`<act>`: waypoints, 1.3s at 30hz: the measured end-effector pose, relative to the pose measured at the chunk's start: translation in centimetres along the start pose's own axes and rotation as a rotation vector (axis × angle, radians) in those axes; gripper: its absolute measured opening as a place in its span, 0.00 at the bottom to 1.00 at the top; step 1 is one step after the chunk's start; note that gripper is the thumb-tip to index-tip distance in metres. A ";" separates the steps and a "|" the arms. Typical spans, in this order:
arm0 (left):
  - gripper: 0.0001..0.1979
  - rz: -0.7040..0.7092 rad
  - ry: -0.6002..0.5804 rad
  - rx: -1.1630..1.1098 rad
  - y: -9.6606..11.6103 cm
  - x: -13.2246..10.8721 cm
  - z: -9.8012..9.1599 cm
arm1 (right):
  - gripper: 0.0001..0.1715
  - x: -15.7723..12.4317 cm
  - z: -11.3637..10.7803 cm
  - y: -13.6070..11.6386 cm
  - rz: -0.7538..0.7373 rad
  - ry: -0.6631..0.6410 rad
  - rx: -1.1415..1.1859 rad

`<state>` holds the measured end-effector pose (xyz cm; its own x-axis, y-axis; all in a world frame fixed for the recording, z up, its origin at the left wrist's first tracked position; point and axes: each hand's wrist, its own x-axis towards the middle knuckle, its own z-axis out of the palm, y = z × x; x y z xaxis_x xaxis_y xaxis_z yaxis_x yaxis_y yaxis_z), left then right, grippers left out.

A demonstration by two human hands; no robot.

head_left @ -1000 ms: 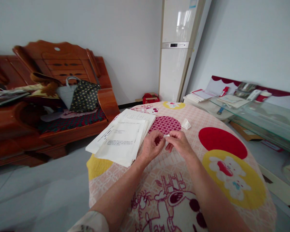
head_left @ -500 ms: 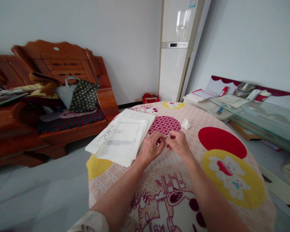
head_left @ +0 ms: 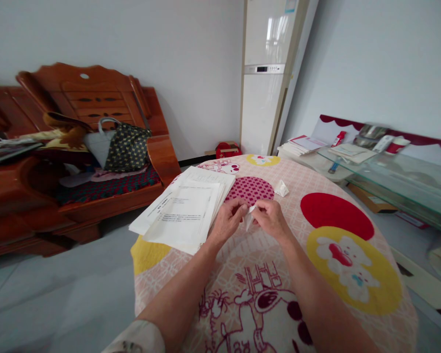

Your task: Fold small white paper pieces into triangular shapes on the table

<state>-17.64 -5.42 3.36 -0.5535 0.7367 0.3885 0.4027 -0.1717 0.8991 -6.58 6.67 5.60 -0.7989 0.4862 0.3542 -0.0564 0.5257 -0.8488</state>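
Note:
My left hand and my right hand are close together above the middle of the cloth-covered table. Between them is a small piece of folded white paper, pinched in the fingertips of both hands. Just beyond my right hand, a small folded white paper shape rests on the tablecloth. Left of my left hand lies a stack of printed white sheets, its corner near my wrist.
A wooden sofa with a patterned bag stands at the left. Behind the table is a tall white cabinet-like appliance. At the right, a glass shelf carries a red-and-white cup and papers.
Both hands have shifted slightly, and more of the white paper now shows, hanging down between the fingertips. The view has moved very little.

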 end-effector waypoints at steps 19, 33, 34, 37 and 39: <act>0.23 -0.120 -0.069 -0.316 -0.3 0.3 -0.1 | 0.11 0.1 -1.0 0.3 0.183 -0.202 0.492; 0.21 -0.088 -0.141 -0.267 -0.5 0.4 -0.2 | 0.14 0.1 -1.0 0.5 0.160 -0.215 0.397; 0.21 -0.096 -0.142 -0.259 -0.5 0.4 -0.2 | 0.13 0.1 -1.0 0.6 0.164 -0.205 0.388; 0.23 -0.125 -0.139 -0.262 -0.5 0.3 -0.1 | 0.13 0.0 -1.0 0.8 0.170 -0.216 0.386; 0.23 -0.134 -0.139 -0.272 -0.3 0.3 -0.1 | 0.13 0.0 -1.1 0.8 0.179 -0.249 0.400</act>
<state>-18.00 -5.23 3.23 -0.4760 0.8437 0.2483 0.1131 -0.2213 0.9686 -5.98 7.87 5.35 -0.9328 0.3374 0.1266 -0.0919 0.1169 -0.9889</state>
